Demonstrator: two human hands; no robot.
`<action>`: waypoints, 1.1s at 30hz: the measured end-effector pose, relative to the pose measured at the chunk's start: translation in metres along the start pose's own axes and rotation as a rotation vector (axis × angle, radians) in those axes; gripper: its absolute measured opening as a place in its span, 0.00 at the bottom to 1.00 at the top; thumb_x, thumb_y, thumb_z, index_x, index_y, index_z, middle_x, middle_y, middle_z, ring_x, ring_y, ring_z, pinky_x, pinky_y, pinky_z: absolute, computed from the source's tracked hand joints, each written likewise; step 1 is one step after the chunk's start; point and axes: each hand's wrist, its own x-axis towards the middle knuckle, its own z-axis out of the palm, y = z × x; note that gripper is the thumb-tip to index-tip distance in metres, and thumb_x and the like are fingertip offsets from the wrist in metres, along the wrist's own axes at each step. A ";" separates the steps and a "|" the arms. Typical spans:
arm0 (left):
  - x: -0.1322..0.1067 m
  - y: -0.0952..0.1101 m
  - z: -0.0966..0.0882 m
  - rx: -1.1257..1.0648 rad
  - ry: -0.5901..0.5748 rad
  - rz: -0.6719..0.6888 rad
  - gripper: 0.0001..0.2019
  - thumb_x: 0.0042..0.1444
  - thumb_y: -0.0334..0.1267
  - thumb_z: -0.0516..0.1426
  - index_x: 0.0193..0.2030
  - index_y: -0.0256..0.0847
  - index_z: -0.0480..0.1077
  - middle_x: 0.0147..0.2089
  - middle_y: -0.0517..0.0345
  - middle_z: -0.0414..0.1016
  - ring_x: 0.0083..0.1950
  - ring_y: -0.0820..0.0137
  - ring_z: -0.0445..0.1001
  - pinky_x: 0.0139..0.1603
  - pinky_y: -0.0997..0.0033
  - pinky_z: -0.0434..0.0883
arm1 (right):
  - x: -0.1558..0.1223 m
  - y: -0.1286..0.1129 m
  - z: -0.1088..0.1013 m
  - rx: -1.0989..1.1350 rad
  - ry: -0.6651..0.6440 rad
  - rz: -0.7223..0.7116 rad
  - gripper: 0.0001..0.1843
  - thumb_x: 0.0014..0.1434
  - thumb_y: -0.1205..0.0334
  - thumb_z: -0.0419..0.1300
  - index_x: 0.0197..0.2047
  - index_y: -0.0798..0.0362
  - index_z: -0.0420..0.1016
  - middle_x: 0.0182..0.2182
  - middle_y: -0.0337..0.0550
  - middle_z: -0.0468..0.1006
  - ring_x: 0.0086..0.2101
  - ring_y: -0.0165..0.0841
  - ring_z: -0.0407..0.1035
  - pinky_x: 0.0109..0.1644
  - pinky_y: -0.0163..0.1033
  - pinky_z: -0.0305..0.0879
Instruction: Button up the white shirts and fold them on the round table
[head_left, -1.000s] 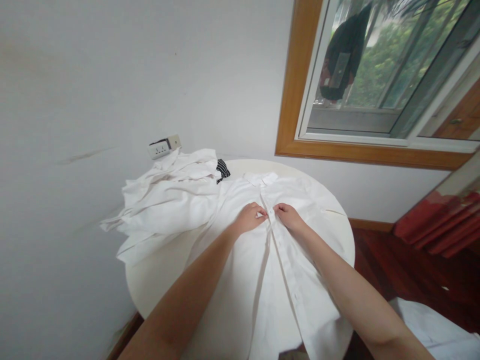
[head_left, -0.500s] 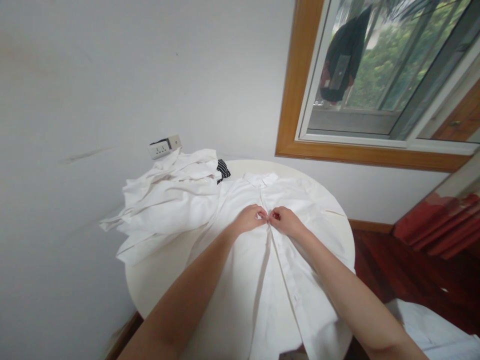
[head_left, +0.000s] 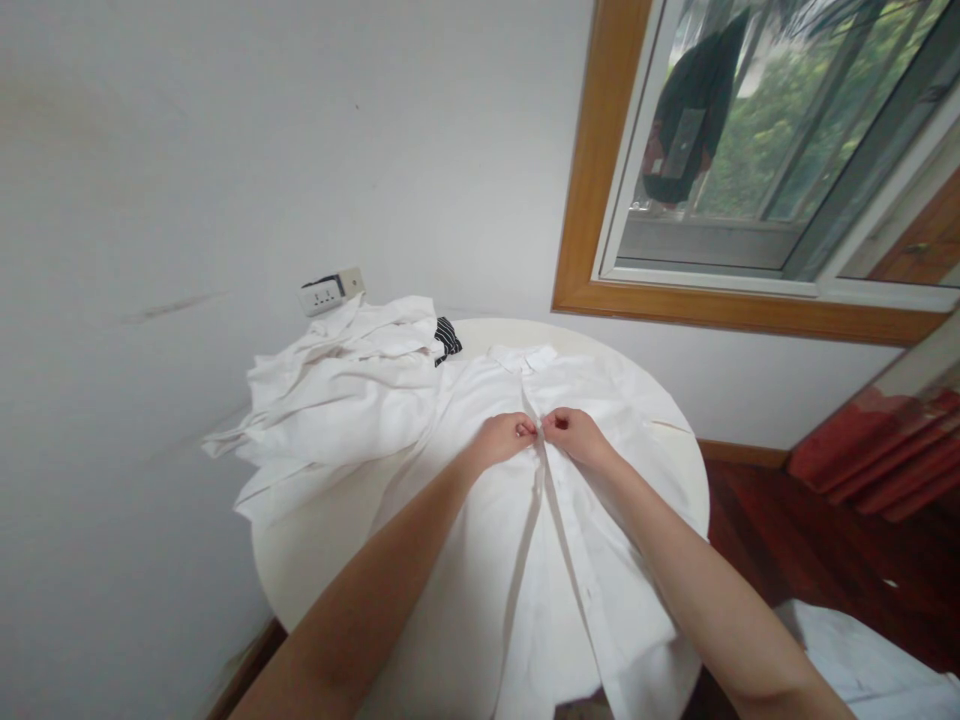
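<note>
A white button-up shirt [head_left: 465,540] lies front side up on a round white table [head_left: 300,570], its collar toward the wall. Below my hands its two front edges hang apart, with a gap between them. My left hand [head_left: 511,438] pinches the left front edge at chest height. Facing it, my right hand [head_left: 571,436] pinches the other front edge. The fingertips of both hands nearly meet at the placket. Any button between them is too small to make out.
Crumpled white clothes [head_left: 337,400] are heaped on the table's left side, with a black striped cloth [head_left: 448,341] beside them. A wall socket [head_left: 322,295] sits behind the heap. White fabric [head_left: 862,660] lies at lower right, and a red curtain [head_left: 877,450] hangs at right.
My fingertips have moved slightly apart, with the right hand a little higher. Both still pinch the shirt's front edges, and the shirt lies as before.
</note>
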 end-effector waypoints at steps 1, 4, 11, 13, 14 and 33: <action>0.000 0.001 0.001 0.040 0.016 0.004 0.08 0.50 0.35 0.55 0.36 0.44 0.74 0.37 0.62 0.79 0.37 0.71 0.74 0.38 0.76 0.68 | 0.001 0.001 0.001 0.081 0.004 0.011 0.09 0.49 0.60 0.55 0.30 0.56 0.74 0.22 0.37 0.72 0.24 0.28 0.63 0.29 0.31 0.56; 0.000 0.003 0.003 0.143 0.047 0.018 0.06 0.50 0.34 0.55 0.34 0.44 0.73 0.34 0.62 0.78 0.35 0.71 0.74 0.36 0.75 0.67 | 0.002 0.003 0.004 0.193 -0.026 0.031 0.11 0.48 0.59 0.54 0.31 0.56 0.73 0.23 0.37 0.72 0.25 0.28 0.63 0.29 0.31 0.57; -0.004 0.006 0.001 0.222 0.057 0.041 0.07 0.52 0.40 0.56 0.38 0.45 0.72 0.36 0.61 0.77 0.36 0.70 0.74 0.38 0.74 0.66 | -0.002 0.001 0.004 -0.011 -0.084 0.024 0.07 0.49 0.61 0.54 0.25 0.54 0.68 0.20 0.35 0.68 0.24 0.27 0.60 0.27 0.31 0.54; -0.005 0.008 0.001 0.291 0.070 0.038 0.08 0.54 0.42 0.56 0.38 0.44 0.72 0.36 0.59 0.77 0.37 0.69 0.74 0.38 0.72 0.66 | -0.002 -0.001 0.002 -0.039 -0.041 0.000 0.06 0.49 0.61 0.54 0.25 0.54 0.67 0.21 0.35 0.68 0.24 0.27 0.60 0.28 0.31 0.53; -0.006 0.009 0.002 0.330 0.080 0.037 0.09 0.55 0.43 0.55 0.38 0.44 0.72 0.36 0.58 0.77 0.37 0.67 0.74 0.38 0.71 0.66 | -0.002 -0.002 0.001 -0.047 -0.006 -0.012 0.06 0.49 0.61 0.53 0.25 0.53 0.67 0.21 0.35 0.67 0.24 0.27 0.60 0.28 0.31 0.53; -0.008 0.014 0.006 0.416 0.068 0.037 0.10 0.59 0.37 0.50 0.40 0.43 0.72 0.38 0.53 0.78 0.40 0.62 0.75 0.41 0.66 0.67 | -0.011 -0.011 0.003 -0.258 -0.086 -0.046 0.11 0.49 0.57 0.59 0.36 0.51 0.66 0.27 0.33 0.69 0.26 0.27 0.61 0.29 0.31 0.52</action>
